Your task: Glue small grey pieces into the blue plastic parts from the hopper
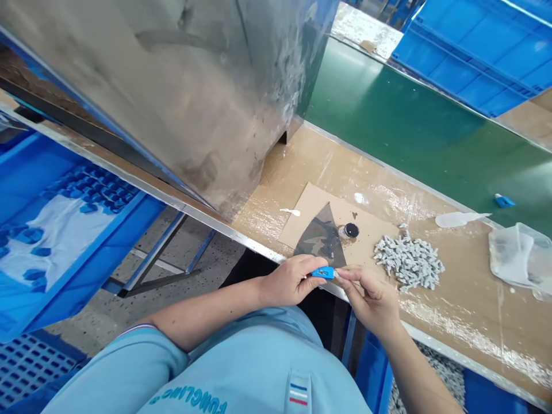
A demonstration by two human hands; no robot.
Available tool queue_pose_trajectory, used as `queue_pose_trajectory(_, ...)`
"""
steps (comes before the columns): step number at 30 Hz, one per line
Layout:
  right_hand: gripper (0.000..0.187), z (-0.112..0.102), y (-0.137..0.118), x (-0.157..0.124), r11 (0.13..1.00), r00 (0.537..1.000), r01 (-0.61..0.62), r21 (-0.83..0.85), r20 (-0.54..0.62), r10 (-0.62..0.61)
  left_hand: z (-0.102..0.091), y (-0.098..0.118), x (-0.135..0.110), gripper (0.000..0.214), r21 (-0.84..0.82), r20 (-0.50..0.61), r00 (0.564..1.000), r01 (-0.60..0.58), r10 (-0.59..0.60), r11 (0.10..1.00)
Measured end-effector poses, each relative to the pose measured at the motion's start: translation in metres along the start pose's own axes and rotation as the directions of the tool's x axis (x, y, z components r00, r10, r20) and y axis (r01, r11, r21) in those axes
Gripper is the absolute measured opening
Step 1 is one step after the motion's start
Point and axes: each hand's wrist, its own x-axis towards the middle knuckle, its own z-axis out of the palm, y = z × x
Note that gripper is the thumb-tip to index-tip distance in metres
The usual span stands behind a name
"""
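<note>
My left hand (294,282) grips a small blue plastic part (323,272) between thumb and fingers, just over the table's front edge. My right hand (374,294) pinches a small pale grey piece at the right end of that blue part, mostly hidden by the fingertips. A pile of small grey pieces (409,259) lies on the table to the right, beyond my right hand. Past my hands, a small jar (350,230) with a black top and a dark, camouflage-patterned triangular sheet (321,233) rest on a flat piece of cardboard (297,224).
A large metal housing (194,103) rises at left. Behind the table runs a green belt (388,109) carrying another blue part (503,200). A white squeeze bottle (459,219) and clear plastic tub (517,253) are at right. Blue crates (478,46) stand behind; a bin (77,276) holds blue parts.
</note>
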Motion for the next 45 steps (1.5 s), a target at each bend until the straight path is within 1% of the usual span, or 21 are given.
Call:
queue_pose_trajectory(4, 0.012, 0.005, 0.007, -0.005, 0.998, 1.000, 0.023, 0.064, -0.014, -0.022, 0.008, -0.001, -0.002, 0.023, 0.030, -0.009, 1.000, 0.026, -0.026, 0.999)
queue_pose_trajectory(7, 0.011, 0.007, 0.013, -0.011, 0.996, 1.000, 0.008, 0.089, -0.006, -0.007, 0.007, -0.001, -0.001, 0.023, 0.037, 0.004, 0.999, 0.034, -0.034, 0.999)
queue_pose_trajectory(9, 0.009, 0.007, 0.015, -0.014, 0.995, 1.000, 0.007, 0.103, -0.014, -0.006, 0.003, -0.001, 0.000, 0.022, -0.011, 0.037, 0.998, 0.051, -0.050, 0.999)
queue_pose_trajectory(11, 0.006, 0.008, 0.016, -0.017, 0.995, 1.000, -0.010, 0.097, -0.001, 0.010, -0.002, 0.000, 0.002, 0.022, -0.103, 0.103, 0.988, 0.123, -0.112, 0.987)
queue_pose_trajectory(13, 0.005, 0.007, 0.013, -0.017, 0.995, 0.997, -0.065, 0.073, 0.055, 0.061, -0.007, 0.002, 0.002, 0.024, -0.185, 0.176, 0.965, 0.224, -0.192, 0.957)
queue_pose_trajectory(15, 0.012, 0.006, 0.009, -0.015, 0.995, 0.984, -0.103, 0.016, 0.146, 0.099, -0.009, 0.003, 0.002, 0.024, -0.200, 0.238, 0.940, 0.292, -0.243, 0.935)
queue_pose_trajectory(16, 0.017, 0.005, 0.007, -0.014, 0.995, 0.976, -0.097, -0.023, 0.196, 0.100, -0.008, 0.003, 0.001, 0.023, -0.177, 0.251, 0.934, 0.301, -0.252, 0.937)
queue_pose_trajectory(18, 0.024, 0.004, 0.004, -0.011, 0.995, 0.956, -0.043, -0.094, 0.287, 0.068, -0.007, 0.004, -0.001, 0.025, -0.101, 0.251, 0.936, 0.277, -0.245, 0.956)
queue_pose_trajectory(20, 0.028, 0.005, 0.002, -0.010, 0.993, 0.940, 0.023, -0.118, 0.340, 0.019, -0.004, 0.005, -0.003, 0.028, -0.047, 0.241, 0.945, 0.241, -0.223, 0.969)
queue_pose_trajectory(21, 0.029, 0.006, 0.002, -0.010, 0.992, 0.939, 0.047, -0.114, 0.343, -0.005, -0.003, 0.005, -0.005, 0.031, -0.039, 0.240, 0.945, 0.236, -0.220, 0.971)
queue_pose_trajectory(23, 0.026, 0.009, 0.001, -0.011, 0.991, 0.947, 0.088, -0.099, 0.318, -0.052, 0.000, 0.006, -0.007, 0.034, -0.066, 0.250, 0.938, 0.263, -0.240, 0.962)
queue_pose_trajectory(27, 0.021, 0.014, 0.000, -0.016, 0.982, 0.955, 0.164, -0.092, 0.264, -0.135, 0.003, 0.009, -0.009, 0.040, -0.221, 0.280, 0.915, 0.356, -0.291, 0.908)
queue_pose_trajectory(29, 0.021, 0.015, -0.002, -0.016, 0.981, 0.957, 0.166, -0.099, 0.256, -0.136, 0.004, 0.010, -0.010, 0.043, -0.299, 0.299, 0.904, 0.393, -0.306, 0.870)
queue_pose_trajectory(30, 0.021, 0.015, -0.003, -0.016, 0.983, 0.960, 0.153, -0.102, 0.251, -0.123, 0.005, 0.011, -0.010, 0.044, -0.310, 0.299, 0.902, 0.402, -0.313, 0.861)
queue_pose_trajectory(32, 0.022, 0.016, -0.004, -0.014, 0.987, 0.966, 0.122, -0.100, 0.240, -0.095, 0.007, 0.011, -0.012, 0.045, -0.272, 0.272, 0.907, 0.393, -0.322, 0.878)
queue_pose_trajectory(35, 0.025, 0.019, -0.007, -0.011, 0.992, 0.973, 0.103, -0.070, 0.217, -0.085, 0.009, 0.011, -0.015, 0.041, -0.143, 0.213, 0.934, 0.322, -0.288, 0.936)
queue_pose_trajectory(39, 0.027, 0.025, -0.010, -0.012, 0.999, 0.985, 0.047, -0.017, 0.166, -0.044, 0.012, 0.010, -0.019, 0.032, 0.062, 0.076, 0.984, 0.157, -0.161, 0.986)
queue_pose_trajectory(41, 0.026, 0.027, -0.009, -0.013, 0.999, 0.987, 0.042, -0.003, 0.156, -0.041, 0.012, 0.011, -0.019, 0.030, 0.127, 0.037, 0.993, 0.104, -0.109, 0.986)
queue_pose_trajectory(43, 0.024, 0.026, -0.008, -0.013, 0.996, 0.985, 0.085, -0.013, 0.153, -0.082, 0.011, 0.012, -0.017, 0.029, 0.105, 0.056, 0.991, 0.117, -0.124, 0.987)
queue_pose_trajectory(45, 0.021, 0.025, -0.006, -0.012, 0.988, 0.979, 0.147, -0.041, 0.152, -0.139, 0.009, 0.014, -0.016, 0.029, 0.027, 0.117, 0.976, 0.181, -0.183, 0.983)
